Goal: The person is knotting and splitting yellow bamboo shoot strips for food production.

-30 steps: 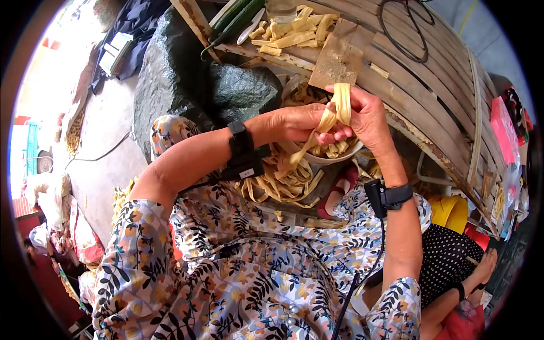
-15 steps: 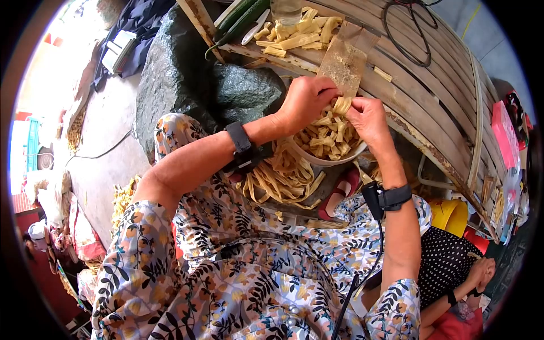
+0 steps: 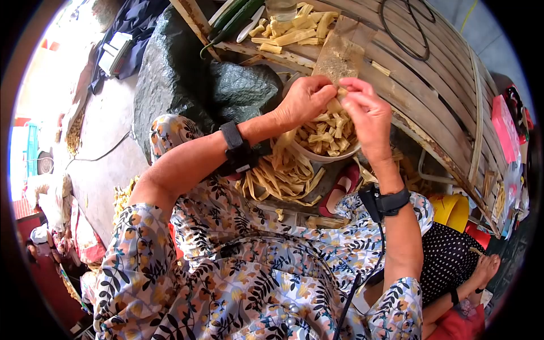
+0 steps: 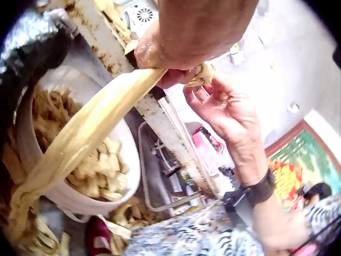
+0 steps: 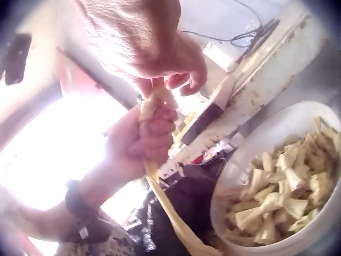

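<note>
A long flat yellow strip [image 4: 88, 122] runs from my left hand [image 3: 306, 101] down across the bucket, with a knotted end [image 4: 202, 74] between my two hands. My left hand grips the strip below that knot, its fingers curled round it [image 5: 152, 140]. Fingers and thumb of my right hand [image 3: 371, 119] pinch at the knotted end from the other side. Below both hands stands a white bucket [image 4: 133, 160] holding many short knotted yellow pieces [image 5: 279, 200]. Loose long strips [image 3: 283, 175] lie in a heap beside it.
A slatted wooden bench [image 3: 419, 102] bears a worn board [image 3: 339, 56], cut yellow pieces [image 3: 297, 37], cucumbers [image 3: 235, 22] and a black cable. A dark green plastic sack [image 3: 243, 88] stands left of the bucket. At lower right another person's hands [image 3: 487, 266] show.
My hands first held a looped strip up, then lowered over the bucket and drew together. The loop is now a small knot, and my right index finger has lifted.
</note>
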A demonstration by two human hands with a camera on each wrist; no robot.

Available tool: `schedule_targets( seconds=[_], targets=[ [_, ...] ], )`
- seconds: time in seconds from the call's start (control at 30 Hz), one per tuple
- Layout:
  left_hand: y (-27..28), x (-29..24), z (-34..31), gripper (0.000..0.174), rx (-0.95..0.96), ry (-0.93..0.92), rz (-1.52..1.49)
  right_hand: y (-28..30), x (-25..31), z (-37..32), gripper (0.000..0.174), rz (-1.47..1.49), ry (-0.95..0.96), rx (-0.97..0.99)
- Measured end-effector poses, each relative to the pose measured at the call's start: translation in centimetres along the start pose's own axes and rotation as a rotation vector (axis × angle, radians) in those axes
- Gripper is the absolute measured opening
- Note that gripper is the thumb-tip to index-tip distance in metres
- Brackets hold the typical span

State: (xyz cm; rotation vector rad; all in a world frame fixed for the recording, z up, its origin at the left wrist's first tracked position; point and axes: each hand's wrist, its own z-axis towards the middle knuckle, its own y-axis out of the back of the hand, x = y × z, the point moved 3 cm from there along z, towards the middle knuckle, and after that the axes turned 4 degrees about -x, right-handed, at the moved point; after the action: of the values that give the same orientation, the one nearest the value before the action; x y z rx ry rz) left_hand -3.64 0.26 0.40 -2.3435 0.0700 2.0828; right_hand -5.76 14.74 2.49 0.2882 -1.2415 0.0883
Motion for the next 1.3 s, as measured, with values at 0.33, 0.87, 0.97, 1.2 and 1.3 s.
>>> schedule_targets(
  seconds=[0.33,0.87,0.97,1.2,1.3],
  targets=[
    [0.1,0.2,-0.2,0.032,0.126,0.144,-0.263,2.2,0.2,1.0,0.017,0.243,-0.386,-0.023],
    [0.3,0.7,-0.6,0.028,0.369,0.222,-0.344,4.5,-2.7,1.6,0.019,0.23,-0.386,-0.307],
    [0.3,0.9,-0.7,0.027,0.445,0.276,-0.465,4.9,-2.7,1.6,0.018,0.282,-0.426,-0.287],
    [0.4,1.2,-0.9,0.024,0.541,0.372,-0.61,4.2,-1.6,1.3,0.029,0.236,-0.545,-0.098],
    [0.3,1.6,-0.8,0.023,0.552,0.396,-0.626,1.9,-1.4,0.5,0.033,0.222,-0.578,0.094]
  ],
)
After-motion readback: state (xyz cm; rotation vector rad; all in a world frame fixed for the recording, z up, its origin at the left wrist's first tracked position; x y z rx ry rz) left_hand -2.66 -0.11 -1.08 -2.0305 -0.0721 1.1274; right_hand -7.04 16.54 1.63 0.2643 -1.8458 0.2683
